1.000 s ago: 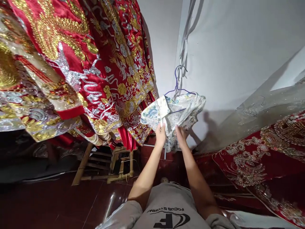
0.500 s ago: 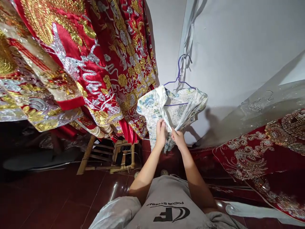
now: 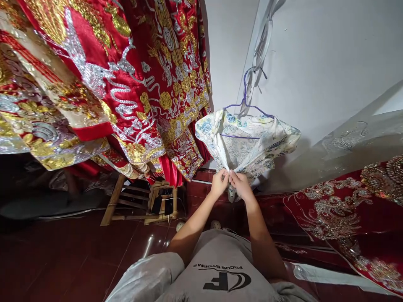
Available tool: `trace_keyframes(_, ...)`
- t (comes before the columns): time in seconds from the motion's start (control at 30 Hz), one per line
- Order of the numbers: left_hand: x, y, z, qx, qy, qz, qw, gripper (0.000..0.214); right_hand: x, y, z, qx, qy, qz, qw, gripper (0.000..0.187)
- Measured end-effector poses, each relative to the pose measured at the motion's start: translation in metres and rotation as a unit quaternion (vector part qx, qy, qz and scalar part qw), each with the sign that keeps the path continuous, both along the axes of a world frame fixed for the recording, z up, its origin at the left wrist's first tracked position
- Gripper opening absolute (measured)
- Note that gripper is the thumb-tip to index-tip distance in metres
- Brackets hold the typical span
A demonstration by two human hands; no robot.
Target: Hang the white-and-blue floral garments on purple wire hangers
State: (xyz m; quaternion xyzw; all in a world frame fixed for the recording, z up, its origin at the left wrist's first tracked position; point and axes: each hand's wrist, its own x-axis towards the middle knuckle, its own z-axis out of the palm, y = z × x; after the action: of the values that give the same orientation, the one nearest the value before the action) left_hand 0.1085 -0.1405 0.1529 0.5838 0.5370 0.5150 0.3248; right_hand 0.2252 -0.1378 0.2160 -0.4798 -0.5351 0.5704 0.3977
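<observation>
Silky white cloth with blue flowers: a dress (image 3: 248, 144) hangs on a purple hanger (image 3: 244, 102) against the wall (image 3: 315, 63), beside red robes (image 3: 141, 84). Left hand (image 3: 219, 183) and right hand (image 3: 241, 184) meet at its lower part, each pinched on one edge of the open seam, fingertips touching. Above them the opening gapes wide, so I judge the closing barely begun: the edges are joined at the bottom, and the whole run upward is left. Whether a zip pull sits between the fingers is too small to tell
</observation>
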Motion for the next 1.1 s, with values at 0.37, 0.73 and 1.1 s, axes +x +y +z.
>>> trace_keyframes(0.37, -0.006, -0.009, -0.002, 0.007, 0.136, -0.022, 0.990, 0.022, 0.003, 0.082, 0.136, 0.060, 0.124, -0.035, 0.990, 0.041)
trace_keyframes(0.73, -0.021, 0.025, 0.070, 0.089, 0.061, -0.074, 0.991, 0.024, -0.010, 0.076, 0.171, 0.124, 0.086, -0.046, 0.987, 0.036)
trace_keyframes(1.1, -0.032, 0.078, 0.237, 0.302, 0.180, -0.016, 0.936, 0.031, -0.010, 0.085, 0.130, 0.253, 0.017, -0.064, 0.965, 0.045)
